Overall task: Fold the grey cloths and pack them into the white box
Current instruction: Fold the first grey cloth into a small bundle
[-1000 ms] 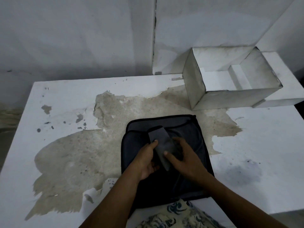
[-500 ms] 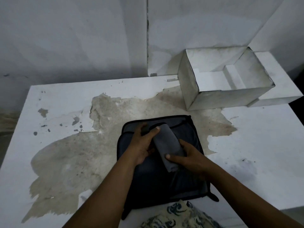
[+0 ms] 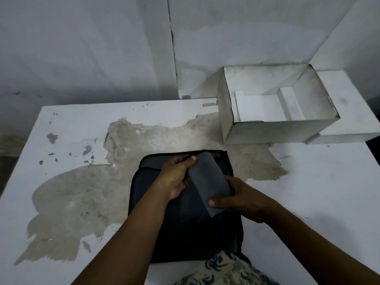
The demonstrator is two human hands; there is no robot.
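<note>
Both hands, left hand [image 3: 174,177] and right hand [image 3: 244,199], grip a small folded grey cloth [image 3: 209,182] at its ends above the table's near edge; soft, light, likely to unfold unless pinched across its layers.

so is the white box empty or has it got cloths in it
No cloths: the white box shows only white inserts inside; the folded cloth is in both hands.

The stack of grey cloths [image 3: 185,229] lies half hidden beneath both forearms — its near edge behind patterned fabric [image 3: 222,270].
</note>
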